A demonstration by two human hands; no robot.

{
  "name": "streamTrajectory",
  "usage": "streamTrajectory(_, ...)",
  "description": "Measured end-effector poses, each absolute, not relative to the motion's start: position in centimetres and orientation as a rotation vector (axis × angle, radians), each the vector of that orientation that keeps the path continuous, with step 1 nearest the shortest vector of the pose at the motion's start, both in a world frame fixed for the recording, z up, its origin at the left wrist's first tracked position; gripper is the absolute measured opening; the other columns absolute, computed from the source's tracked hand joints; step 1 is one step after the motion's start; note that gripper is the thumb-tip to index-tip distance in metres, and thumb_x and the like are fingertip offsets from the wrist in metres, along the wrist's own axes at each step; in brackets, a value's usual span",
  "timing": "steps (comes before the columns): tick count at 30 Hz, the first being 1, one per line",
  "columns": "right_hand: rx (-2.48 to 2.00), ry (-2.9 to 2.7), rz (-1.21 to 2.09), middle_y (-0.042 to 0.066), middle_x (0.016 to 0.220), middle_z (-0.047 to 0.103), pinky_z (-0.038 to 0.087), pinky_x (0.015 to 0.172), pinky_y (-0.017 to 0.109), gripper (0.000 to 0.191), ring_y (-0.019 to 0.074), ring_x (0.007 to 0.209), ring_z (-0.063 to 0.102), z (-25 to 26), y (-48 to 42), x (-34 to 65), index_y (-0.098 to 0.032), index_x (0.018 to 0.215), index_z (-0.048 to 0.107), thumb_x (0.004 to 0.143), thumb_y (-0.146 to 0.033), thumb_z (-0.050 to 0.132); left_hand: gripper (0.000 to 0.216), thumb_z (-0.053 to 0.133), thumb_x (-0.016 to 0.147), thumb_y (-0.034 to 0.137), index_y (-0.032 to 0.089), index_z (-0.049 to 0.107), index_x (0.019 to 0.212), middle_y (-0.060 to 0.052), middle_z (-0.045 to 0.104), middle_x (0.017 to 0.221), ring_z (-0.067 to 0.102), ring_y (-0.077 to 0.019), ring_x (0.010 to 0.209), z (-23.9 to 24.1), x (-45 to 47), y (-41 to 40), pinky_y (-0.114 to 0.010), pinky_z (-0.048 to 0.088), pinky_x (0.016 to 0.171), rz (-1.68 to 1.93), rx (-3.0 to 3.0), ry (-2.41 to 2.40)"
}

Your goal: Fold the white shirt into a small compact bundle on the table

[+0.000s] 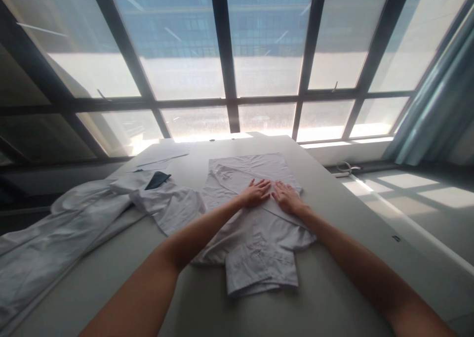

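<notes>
on the white table [207, 307], a white garment [259, 223] is laid out at the centre, its folded flap pointed toward six o'clock. it is pressed by the left hand [256, 193] and the right hand [286, 197], both flattened palm-down, with no cloth pinched. rumpled white clothing [107, 203] is heaped at nine o'clock; at twelve, framed windows [266, 75] are seen.

Bare forearms [211, 228] narrow to slim wrists [242, 200], the left grip [256, 193] and right grip [286, 196] equally bare.
</notes>
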State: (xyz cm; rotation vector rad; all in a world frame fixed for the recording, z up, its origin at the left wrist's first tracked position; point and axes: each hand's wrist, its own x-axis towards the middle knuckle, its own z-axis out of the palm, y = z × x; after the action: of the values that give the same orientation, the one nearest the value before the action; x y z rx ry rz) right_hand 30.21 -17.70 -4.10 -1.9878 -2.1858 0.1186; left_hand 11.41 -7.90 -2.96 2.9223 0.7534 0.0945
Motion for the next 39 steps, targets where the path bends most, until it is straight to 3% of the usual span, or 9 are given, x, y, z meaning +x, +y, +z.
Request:
streamTrajectory(7,-2.017,-2.208,0.18,0.016,0.172,0.021,0.011,0.129,0.047,0.068,0.0264,0.16,0.017,-3.4,-17.9,30.2,-0.004,0.164,0.029,0.107,-0.041,0.027,0.061,0.029,0.11,0.05,0.028,0.026,0.167,-0.005,0.013,0.176,0.006,-0.0337,0.161,-1.5,4.1,-0.9,-0.066,0.005,0.125,0.021,2.756,1.449)
streamTrajectory(11,-2.017,-2.203,0.201,0.016,0.172,0.021,0.011,0.129,0.047,0.068,0.026,0.16,0.016,-3.2,-18.0,30.1,-0.004,0.165,0.029,0.107,-0.041,0.027,0.061,0.028,0.11,0.052,0.029,0.028,0.166,-0.005,0.017,0.175,0.009,-0.0354,0.16,-1.5,2.6,0.9,-0.064,0.007,0.125,0.027,2.586,1.702)
streamTrajectory(18,-2.018,-2.189,0.191,0.016,0.172,0.023,0.011,0.129,0.046,0.066,0.0252,0.16,0.018,-3.1,-18.1,30.2,-0.006,0.164,0.031,0.108,-0.041,0.029,0.063,0.025,0.108,0.055,0.033,0.029,0.166,-0.004,0.021,0.174,0.015,-0.0363,0.159,-1.0,2.8,0.5,-0.067,0.012,0.124,-0.011,2.572,1.729)
streamTrajectory(23,-2.003,-2.182,0.186,0.016,0.171,0.024,0.013,0.129,0.046,0.066,0.0259,0.16,0.019,-3.3,-18.1,30.1,-0.005,0.163,0.033,0.108,-0.04,0.029,0.058,0.03,0.108,0.051,0.03,0.041,0.161,-0.007,0.028,0.172,0.013,-0.034,0.16,-0.1,4.2,-1.3,-0.066,-0.001,0.125,0.041,2.772,1.592)
streamTrajectory(28,-1.992,-2.187,0.158,0.017,0.171,0.025,0.014,0.129,0.048,0.065,0.0272,0.159,0.019,-3.6,-17.9,30.1,-0.007,0.163,0.034,0.108,-0.041,0.03,0.066,0.022,0.107,0.063,0.033,0.029,0.166,-0.005,0.021,0.174,0.013,-0.0331,0.161,-1.1,7.6,-5.9,-0.066,0.013,0.125,0.087,2.862,1.192)
streamTrajectory(39,-2.037,-2.15,0.111,0.014,0.171,0.025,0.014,0.128,0.049,0.065,0.0264,0.159,0.02,-3.6,-21.0,30.6,-0.016,0.164,0.035,0.109,-0.049,0.029,0.068,0.025,0.107,0.065,0.03,0.031,0.165,-0.009,0.021,0.174,0.013,-0.037,0.16,-2.4,9.2,-10.4,-0.068,0.013,0.124,0.078,2.822,1.062)
